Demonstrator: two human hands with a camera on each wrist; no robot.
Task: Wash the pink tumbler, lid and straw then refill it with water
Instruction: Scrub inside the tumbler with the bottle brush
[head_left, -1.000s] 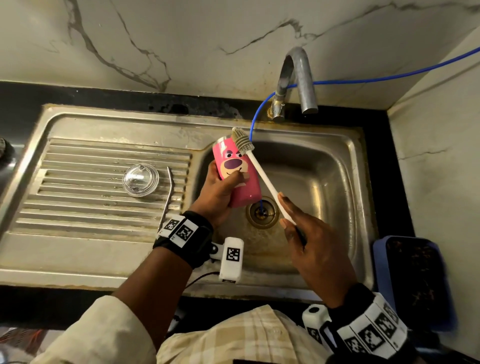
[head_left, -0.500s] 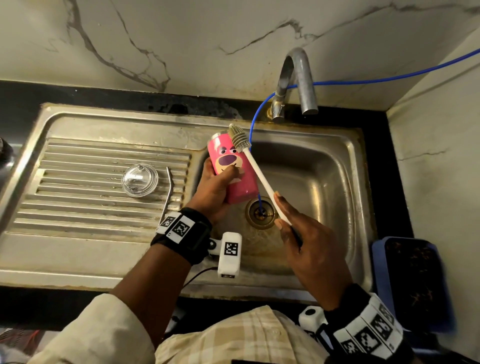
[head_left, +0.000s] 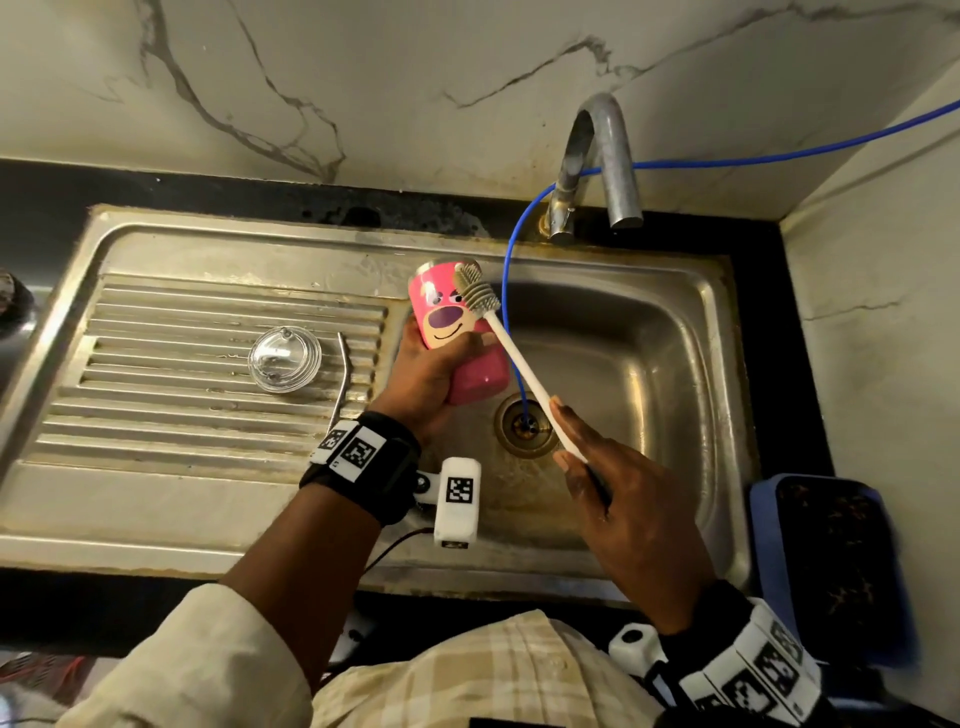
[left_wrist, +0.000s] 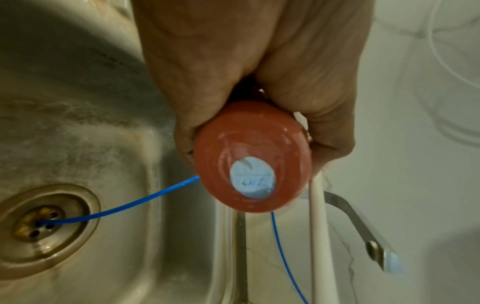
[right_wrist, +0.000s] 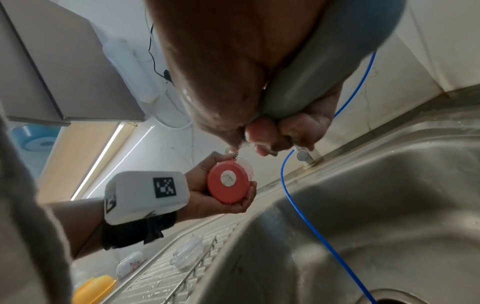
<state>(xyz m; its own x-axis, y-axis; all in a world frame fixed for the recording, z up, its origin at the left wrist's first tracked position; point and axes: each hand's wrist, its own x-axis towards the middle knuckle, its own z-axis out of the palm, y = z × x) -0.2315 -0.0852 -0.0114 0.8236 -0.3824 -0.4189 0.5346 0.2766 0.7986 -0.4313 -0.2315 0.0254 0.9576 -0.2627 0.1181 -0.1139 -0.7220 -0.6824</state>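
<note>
My left hand (head_left: 426, 374) fingers wrap the tumbler (head_left: 457, 332), tilted over the sink (head_left: 649, 332) so its mouth meets the brush (head_left: 475, 293); right hand (head_left: 623, 514) clenches the handle; lid (head_left: 284, 358), straw (head_left: 343, 379) wait on the drainboard.

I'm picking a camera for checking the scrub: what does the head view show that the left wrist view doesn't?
Only the head view shows the bottle brush's bristle head against the pink tumbler near its rim, the clear lid and straw on the drainboard, and the right hand. Only the left wrist view shows the tumbler's base sticker. Both show the left hand gripping the tumbler, the blue tube and the drain.
</note>
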